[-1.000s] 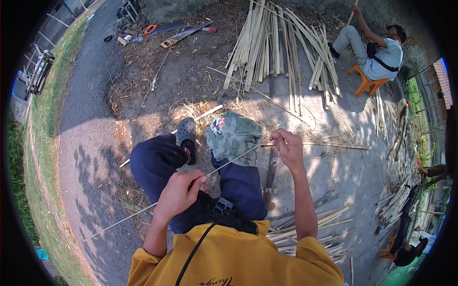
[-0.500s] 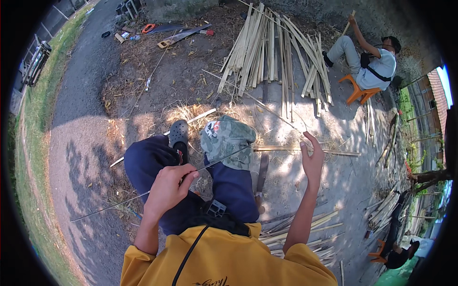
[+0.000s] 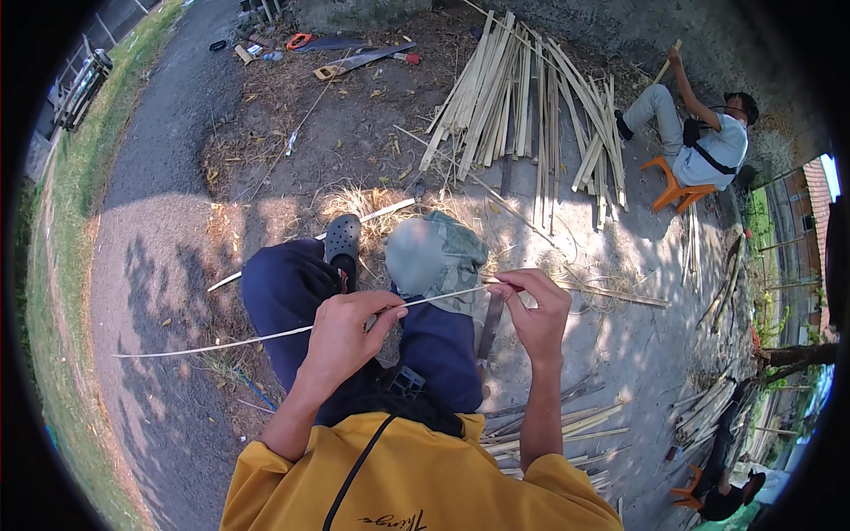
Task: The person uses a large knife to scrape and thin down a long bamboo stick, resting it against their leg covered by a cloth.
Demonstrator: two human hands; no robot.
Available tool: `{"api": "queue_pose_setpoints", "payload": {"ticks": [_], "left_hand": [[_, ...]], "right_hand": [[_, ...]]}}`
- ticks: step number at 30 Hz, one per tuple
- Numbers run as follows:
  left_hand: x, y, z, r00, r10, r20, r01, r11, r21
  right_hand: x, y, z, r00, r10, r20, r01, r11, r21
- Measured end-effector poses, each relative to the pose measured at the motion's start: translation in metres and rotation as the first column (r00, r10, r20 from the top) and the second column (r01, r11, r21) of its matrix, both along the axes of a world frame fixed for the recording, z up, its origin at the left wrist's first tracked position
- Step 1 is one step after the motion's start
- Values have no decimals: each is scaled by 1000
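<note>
A: Biggest item on the ground (image 3: pixel 354 159)?

B: Pile (image 3: pixel 482 102) of pale slats, fanned out ahead, well apart from the hands. Then dark trousers (image 3: pixel 279 288), then camo cloth (image 3: pixel 462 258) over their right leg.

A: Hands?

B: Apart, both pinching one piece. Left hand (image 3: pixel 343 334) has thumb and fingers closed on the strip (image 3: pixel 266 337), along its middle stretch; right hand (image 3: pixel 538 319) pinches it toward the right end, fingertips only.

A: Strip's where?

B: Up above the trousers, running crosswise, left end jutting well out past them; the stretch between the hands crosses the cloth in view. Right tip blurs into a slat (image 3: pixel 611 295) behind, can't tell how far it pokes past the fingers.

A: Handling?

B: Very light, I'd say. Thin, springy: near straight between the hands, slight bow in the long free end. Probably stiff over short spans, whippy over long ones. Looks dry, so not slippery. Might crack or splinter if bent hard.

A: Best hold?

B: Light thumb-and-finger pinch, hands close enough to keep the span short, slightly in from the tip. Mind the edges.
</note>
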State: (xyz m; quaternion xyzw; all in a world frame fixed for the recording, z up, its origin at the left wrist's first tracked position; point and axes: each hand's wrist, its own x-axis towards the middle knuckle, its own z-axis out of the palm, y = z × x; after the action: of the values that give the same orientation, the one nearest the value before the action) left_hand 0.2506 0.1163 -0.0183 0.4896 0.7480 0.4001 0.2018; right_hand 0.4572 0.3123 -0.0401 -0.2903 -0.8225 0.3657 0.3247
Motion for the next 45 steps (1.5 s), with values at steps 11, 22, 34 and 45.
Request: {"api": "queue_pose_setpoints", "payload": {"ticks": [11, 22, 34, 45], "left_hand": [[-3, -3, -10, 967, 49, -249, -31, 997, 75], [6, 9, -6, 981, 129, -146, -111, 986, 124], [-15, 18, 9, 902, 68, -426, -11, 991, 136], [-61, 18, 69, 712, 320, -625, -62, 916, 397]], "right_hand": [[-1, 2, 13, 968, 87, 235, -154, 946, 285], [1, -11, 14, 994, -91, 61, 88, 995, 49], [4, -12, 7, 982, 41, 183, -72, 983, 170], [17, 7, -10, 977, -204, -67, 215, 940, 266]]}}
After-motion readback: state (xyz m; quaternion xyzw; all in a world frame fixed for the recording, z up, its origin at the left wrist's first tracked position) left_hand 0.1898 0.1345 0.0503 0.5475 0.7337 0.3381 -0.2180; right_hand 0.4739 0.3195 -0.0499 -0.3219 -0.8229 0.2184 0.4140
